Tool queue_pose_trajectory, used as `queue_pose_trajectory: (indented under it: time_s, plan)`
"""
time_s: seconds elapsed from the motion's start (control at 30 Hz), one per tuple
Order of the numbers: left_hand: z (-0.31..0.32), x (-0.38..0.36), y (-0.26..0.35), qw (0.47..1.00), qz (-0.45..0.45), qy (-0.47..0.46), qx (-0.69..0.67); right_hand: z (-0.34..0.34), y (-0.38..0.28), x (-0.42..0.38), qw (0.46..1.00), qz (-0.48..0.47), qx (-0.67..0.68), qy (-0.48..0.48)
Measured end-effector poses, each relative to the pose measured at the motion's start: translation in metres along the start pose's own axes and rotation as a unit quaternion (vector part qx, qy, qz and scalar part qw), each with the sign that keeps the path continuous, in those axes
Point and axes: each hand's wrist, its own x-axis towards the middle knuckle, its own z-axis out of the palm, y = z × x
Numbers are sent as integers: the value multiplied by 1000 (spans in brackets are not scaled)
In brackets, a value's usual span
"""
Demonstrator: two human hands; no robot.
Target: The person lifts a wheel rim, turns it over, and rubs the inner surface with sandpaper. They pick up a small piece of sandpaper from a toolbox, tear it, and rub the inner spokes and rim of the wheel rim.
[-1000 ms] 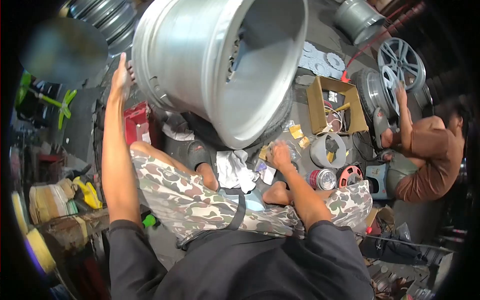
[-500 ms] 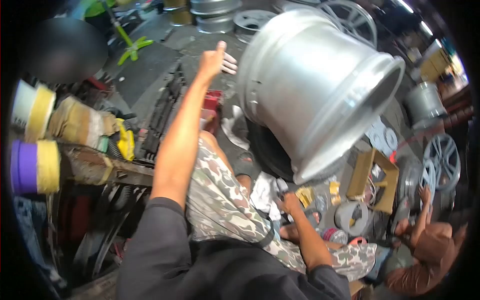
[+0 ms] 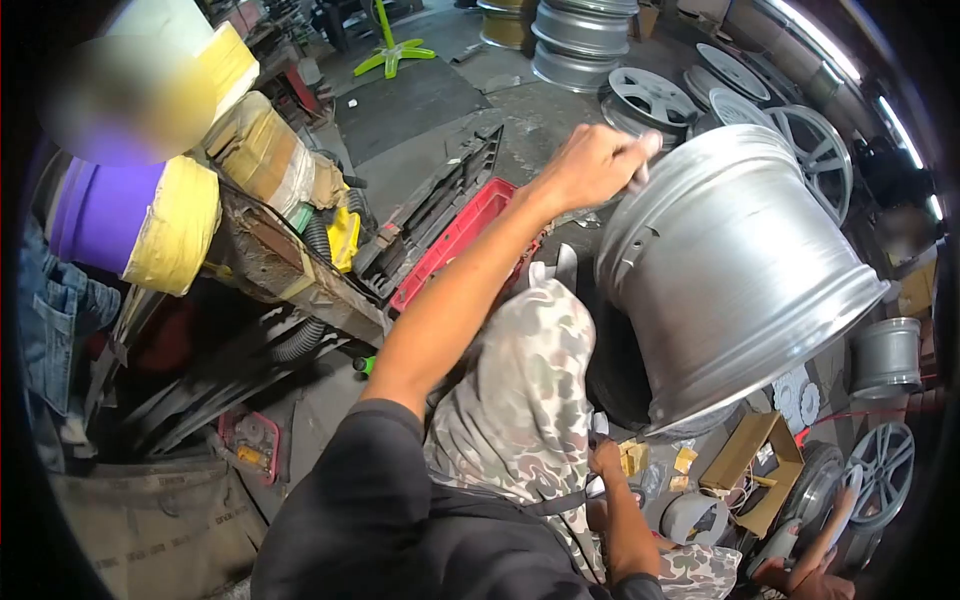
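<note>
One silver wheel rim [image 3: 745, 270] tilted beside your left hand [image 3: 600, 168]; your right hand [image 3: 606, 460] showed small, both grips indiscernible.

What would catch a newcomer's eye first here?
Probably the big silver wheel rim, right of centre, with the person's left hand near its upper left edge. Next, the purple-and-yellow cylinder at far left and the lime-green stand base near the top.
</note>
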Motion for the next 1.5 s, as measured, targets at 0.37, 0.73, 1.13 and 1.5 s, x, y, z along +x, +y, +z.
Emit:
queue_pose_trajectory:
  time_s: [0.37,0.73,1.13,1.5]
  plan:
    - [-84,-120,-220,903,-245,-97,339,59,42,-9,999,31,0,-28]
    - [-67,-195,-278,716,-425,-326,448,54,17,-17,996,68,23,-45]
    - [-75,-197,-287,787,-375,-121,475,54,17,-19,996,72,22,-55]
    - [-93,-222,-315,758,-458,-6,464,55,16,-20,995,77,29,-50]
